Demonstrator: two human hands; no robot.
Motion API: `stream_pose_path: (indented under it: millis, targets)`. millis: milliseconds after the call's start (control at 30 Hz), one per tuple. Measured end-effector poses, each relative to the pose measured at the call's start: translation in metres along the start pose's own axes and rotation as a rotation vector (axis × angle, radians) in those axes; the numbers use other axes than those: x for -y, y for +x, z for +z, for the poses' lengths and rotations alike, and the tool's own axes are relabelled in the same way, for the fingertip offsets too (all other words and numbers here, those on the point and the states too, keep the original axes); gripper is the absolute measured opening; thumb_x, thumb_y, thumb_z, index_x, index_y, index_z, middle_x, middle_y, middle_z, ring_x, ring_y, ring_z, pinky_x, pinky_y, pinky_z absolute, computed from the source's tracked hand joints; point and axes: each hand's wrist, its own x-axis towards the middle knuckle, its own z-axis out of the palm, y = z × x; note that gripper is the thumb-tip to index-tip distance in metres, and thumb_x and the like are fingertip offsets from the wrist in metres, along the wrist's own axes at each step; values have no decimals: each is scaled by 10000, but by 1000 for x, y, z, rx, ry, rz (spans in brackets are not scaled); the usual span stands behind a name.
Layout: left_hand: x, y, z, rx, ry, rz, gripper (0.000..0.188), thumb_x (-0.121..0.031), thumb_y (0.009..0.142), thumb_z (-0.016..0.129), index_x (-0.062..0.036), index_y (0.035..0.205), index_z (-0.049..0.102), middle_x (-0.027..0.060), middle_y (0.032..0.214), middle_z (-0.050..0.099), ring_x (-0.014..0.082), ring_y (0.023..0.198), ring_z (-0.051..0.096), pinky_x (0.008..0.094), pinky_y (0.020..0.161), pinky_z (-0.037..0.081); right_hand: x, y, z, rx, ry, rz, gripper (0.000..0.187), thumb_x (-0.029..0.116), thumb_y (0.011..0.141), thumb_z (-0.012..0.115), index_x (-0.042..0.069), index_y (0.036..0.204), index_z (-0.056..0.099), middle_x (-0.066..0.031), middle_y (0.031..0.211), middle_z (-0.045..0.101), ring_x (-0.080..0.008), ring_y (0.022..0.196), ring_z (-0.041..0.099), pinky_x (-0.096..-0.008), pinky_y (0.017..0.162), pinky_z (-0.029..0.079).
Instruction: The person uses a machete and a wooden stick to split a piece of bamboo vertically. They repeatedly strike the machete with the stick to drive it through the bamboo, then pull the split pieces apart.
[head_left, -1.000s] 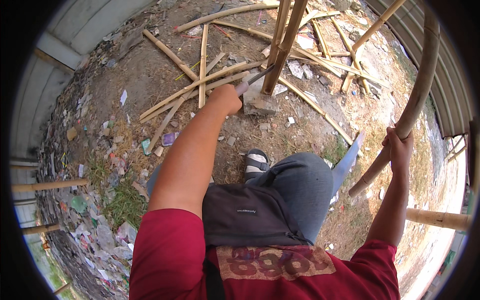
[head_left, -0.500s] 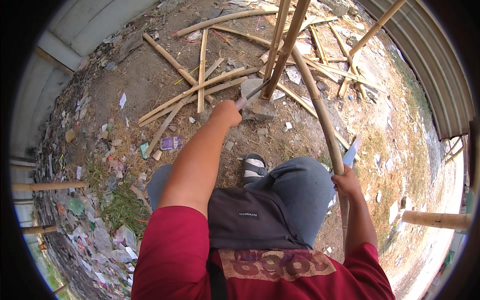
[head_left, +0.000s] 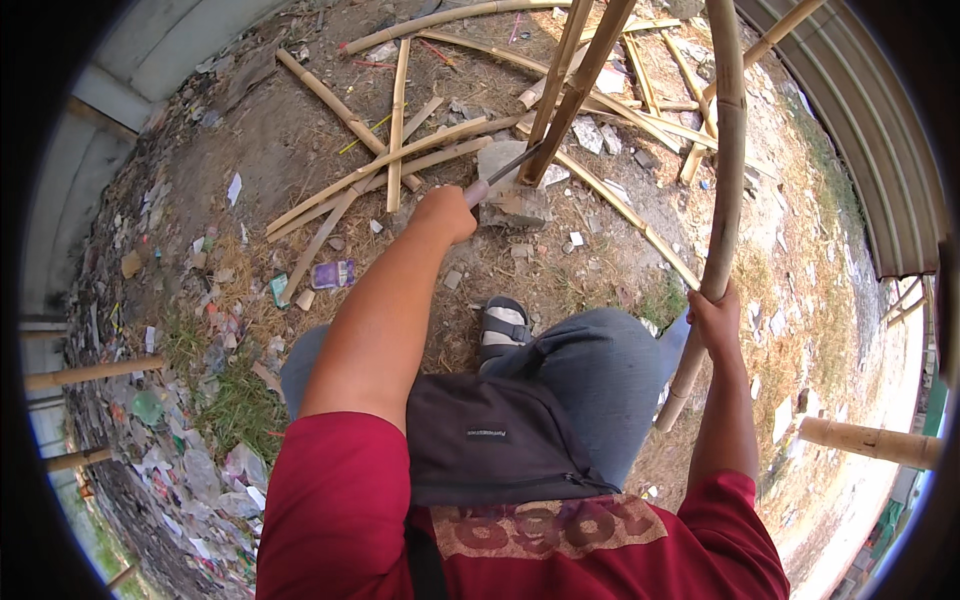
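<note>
My left hand is closed around the handle of a knife. Its dark, narrow blade points away from me and meets the lower part of an upright split bamboo, whose two long pieces spread apart upward. The split bamboo's foot is by a grey stone block; whether the blade is in the bamboo or against it I cannot tell. At my right, my right hand grips a long round bamboo pole near its lower end, which hangs beside my right knee. The pole's far end leaves the picture at the top.
Several split bamboo strips lie crossed on the dirt ahead. Litter covers the ground at the left, around a grass tuft. A corrugated metal wall stands at the right. A thick bamboo end juts in from the right.
My right hand has moved forward and slightly right, lifting the bamboo pole so its lower end now shows beside my knee. My left hand keeps the knife at the split bamboo.
</note>
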Motion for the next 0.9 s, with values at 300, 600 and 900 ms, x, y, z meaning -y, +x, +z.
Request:
stream_pose_path:
  millis: [300,600,900]
  targets:
    - [12,8,8,59,75,-28,387,-134,802,645,10,1160,676,256,1142,696,391,1074,682,454,935,543,-113,-13,50,348,-352,-152,399,124,779,711,-22,1136,607,-160,831,669,-207,623,665,-346,560,535]
    - [20,13,18,8,2,-83,365,-117,815,658,14,1152,707,242,1140,703,378,1063,690,441,907,554,17,-20,-4,142,-8,70,409,62,797,671,-53,1159,519,-73,730,594,-155,551,592,-313,513,501]
    - [-1,9,4,71,35,-58,349,-130,821,651,14,1131,722,239,1198,687,368,1097,680,418,932,549,-120,-8,68,430,-424,157,569,323,800,765,-27,1224,619,-242,1069,713,-365,1030,676,-418,910,509]
